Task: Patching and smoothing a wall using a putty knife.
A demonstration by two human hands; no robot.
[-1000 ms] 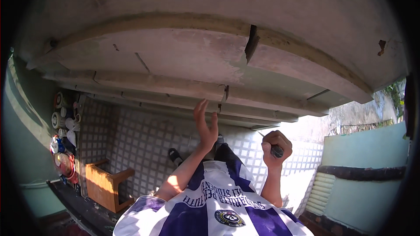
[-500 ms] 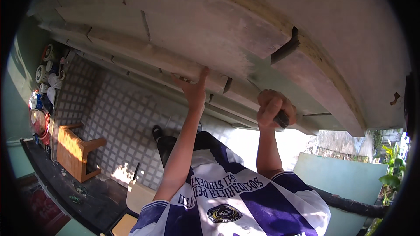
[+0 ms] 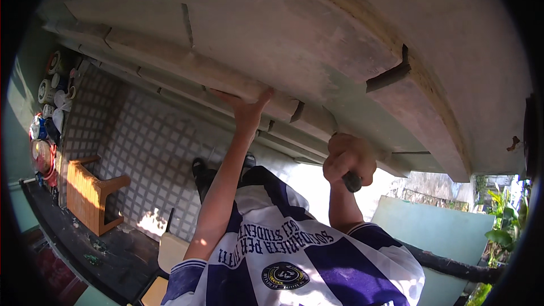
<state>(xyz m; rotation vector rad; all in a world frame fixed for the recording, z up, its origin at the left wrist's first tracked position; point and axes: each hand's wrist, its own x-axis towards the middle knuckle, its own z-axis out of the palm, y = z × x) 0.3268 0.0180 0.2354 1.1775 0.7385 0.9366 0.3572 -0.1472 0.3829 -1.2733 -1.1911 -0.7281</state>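
Observation:
My left hand (image 3: 248, 114) is raised against the long pale ledge (image 3: 170, 54), its thumb and fingers spread apart along the edge. Part of its fingers is hidden by the ledge. In a fist, my right hand (image 3: 348, 156) holds a tool by its black handle (image 3: 352, 181), whose rounded butt sticks out below the fist. The tool's working end cannot be made out, so its kind is unclear. Right beside this fist runs the same ledge, with a dark slot (image 3: 297, 111) between the two hands. The surface above is pale, patchy and unevenly coated.
An orange stool (image 3: 88, 198) stands at the left on the tiled floor (image 3: 156, 141). Beyond it, tubs and bags (image 3: 48, 99) line the wall. A dark counter (image 3: 107, 255) is at lower left. Green plants (image 3: 501, 221) and a pale panel (image 3: 433, 224) are at the right.
My right fist has moved down and slightly left and turned, so the black handle now points more downward. My left hand stays at the ledge. The view has shifted slightly.

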